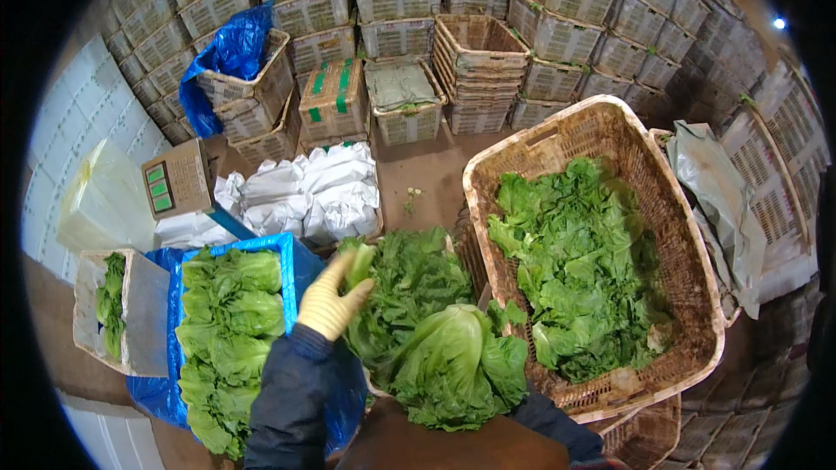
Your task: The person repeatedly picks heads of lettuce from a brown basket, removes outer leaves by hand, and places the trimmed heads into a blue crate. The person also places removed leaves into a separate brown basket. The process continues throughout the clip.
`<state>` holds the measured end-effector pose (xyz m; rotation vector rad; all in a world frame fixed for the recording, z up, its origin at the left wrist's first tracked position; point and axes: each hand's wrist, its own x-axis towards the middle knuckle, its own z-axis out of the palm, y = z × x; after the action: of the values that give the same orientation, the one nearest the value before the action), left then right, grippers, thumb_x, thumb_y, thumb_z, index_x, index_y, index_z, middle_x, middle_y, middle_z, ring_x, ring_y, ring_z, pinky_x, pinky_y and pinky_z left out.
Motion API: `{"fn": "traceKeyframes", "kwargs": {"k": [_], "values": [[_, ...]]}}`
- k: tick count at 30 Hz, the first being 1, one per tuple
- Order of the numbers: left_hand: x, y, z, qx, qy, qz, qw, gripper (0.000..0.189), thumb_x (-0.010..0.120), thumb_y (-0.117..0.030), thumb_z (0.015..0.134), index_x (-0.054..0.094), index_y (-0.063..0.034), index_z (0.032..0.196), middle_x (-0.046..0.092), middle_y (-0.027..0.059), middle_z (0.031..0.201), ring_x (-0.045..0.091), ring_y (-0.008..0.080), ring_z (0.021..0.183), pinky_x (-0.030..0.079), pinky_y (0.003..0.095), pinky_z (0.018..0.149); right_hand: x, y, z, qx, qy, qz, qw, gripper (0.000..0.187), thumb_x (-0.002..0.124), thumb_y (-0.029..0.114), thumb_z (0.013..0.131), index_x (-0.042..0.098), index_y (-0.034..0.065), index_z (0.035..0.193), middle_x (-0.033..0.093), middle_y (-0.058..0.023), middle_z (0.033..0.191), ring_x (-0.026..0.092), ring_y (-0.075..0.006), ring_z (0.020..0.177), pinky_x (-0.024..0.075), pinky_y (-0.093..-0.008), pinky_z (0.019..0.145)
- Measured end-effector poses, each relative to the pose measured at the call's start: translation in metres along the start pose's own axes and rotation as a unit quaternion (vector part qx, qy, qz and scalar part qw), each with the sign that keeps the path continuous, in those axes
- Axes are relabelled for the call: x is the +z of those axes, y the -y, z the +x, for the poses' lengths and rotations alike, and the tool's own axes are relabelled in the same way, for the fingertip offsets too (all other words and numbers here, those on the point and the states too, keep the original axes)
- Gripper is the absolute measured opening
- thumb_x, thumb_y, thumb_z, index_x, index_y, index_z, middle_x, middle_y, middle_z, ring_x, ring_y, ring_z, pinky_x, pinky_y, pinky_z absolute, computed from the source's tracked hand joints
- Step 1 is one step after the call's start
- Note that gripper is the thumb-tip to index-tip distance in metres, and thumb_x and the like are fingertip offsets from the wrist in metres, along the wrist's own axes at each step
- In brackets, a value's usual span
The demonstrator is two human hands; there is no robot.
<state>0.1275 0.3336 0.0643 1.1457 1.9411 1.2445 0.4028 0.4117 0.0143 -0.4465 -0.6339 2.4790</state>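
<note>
My left hand (332,297), in a pale yellow glove, is over the left edge of a pile of green lettuce (418,267). Its thumb and fingers are spread around a pale leaf (360,266); blur hides whether they grip it. A large leafy lettuce head (460,352) lies close in front of me, its pale base towards the pile. My right hand is hidden behind this head; only the dark right sleeve shows below it. A thin dark edge, possibly a blade, sticks up beside the head's base. Left of my left arm, lettuce heads (225,313) fill a blue-lined container (287,274).
At right stands a large dirty plastic crate (473,209) holding loose lettuce leaves (578,261). Behind the blue-lined container are a scale display (175,177) and white-wrapped bundles (313,189). A small bin (147,316) stands far left. Stacked crates (398,0) line the back.
</note>
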Motion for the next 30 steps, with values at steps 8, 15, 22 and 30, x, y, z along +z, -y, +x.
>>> {"fn": "traceKeyframes", "kwargs": {"k": [8, 15, 22, 30], "values": [[0.046, 0.017, -0.060, -0.061, 0.344, -0.261, 0.900, 0.124, 0.092, -0.009, 0.069, 0.013, -0.0076, 0.165, 0.035, 0.0184, 0.162, 0.035, 0.0270, 0.147, 0.029, 0.0371, 0.121, -0.001, 0.002, 0.022, 0.008, -0.004, -0.097, 0.995, 0.054, 0.074, 0.018, 0.095, 0.054, 0.0069, 0.144, 0.065, -0.0077, 0.132, 0.064, -0.0126, 0.105, 0.0555, -0.0273, 0.084], [-0.004, 0.040, -0.081, 0.014, 0.139, -0.166, 0.976, 0.123, 0.098, 0.001, 0.053, 0.035, -0.0075, 0.159, 0.055, 0.0108, 0.145, 0.052, 0.0218, 0.134, 0.043, 0.0346, 0.113, 0.032, 0.052, 0.041, 0.001, -0.082, -0.406, 0.910, 0.053, 0.067, 0.013, 0.097, 0.053, 0.0096, 0.148, 0.070, -0.0091, 0.126, 0.053, -0.0016, 0.065, 0.0447, -0.0173, 0.051], [-0.056, 0.030, -0.091, 0.056, 0.082, 0.078, 0.992, 0.120, 0.101, -0.022, 0.052, 0.041, -0.0123, 0.156, 0.060, 0.0174, 0.139, 0.061, 0.0309, 0.126, 0.049, 0.0376, 0.108, 0.054, 0.023, 0.036, -0.082, 0.076, -0.603, 0.790, 0.027, 0.078, 0.006, 0.089, 0.074, 0.0035, 0.115, 0.074, -0.0071, 0.100, 0.068, -0.0146, 0.085, 0.0549, -0.0299, 0.078], [-0.018, 0.035, -0.079, -0.029, -0.155, -0.027, 0.987, 0.119, 0.096, 0.003, 0.057, 0.031, -0.0050, 0.157, 0.061, 0.0145, 0.133, 0.061, 0.0253, 0.120, 0.053, 0.0367, 0.101, 0.040, 0.025, 0.059, -0.110, -0.029, -0.662, 0.741, 0.085, 0.083, 0.003, 0.078, 0.043, 0.0111, 0.153, 0.051, -0.0155, 0.145, 0.058, -0.0267, 0.118, 0.0552, -0.0335, 0.093]]}}
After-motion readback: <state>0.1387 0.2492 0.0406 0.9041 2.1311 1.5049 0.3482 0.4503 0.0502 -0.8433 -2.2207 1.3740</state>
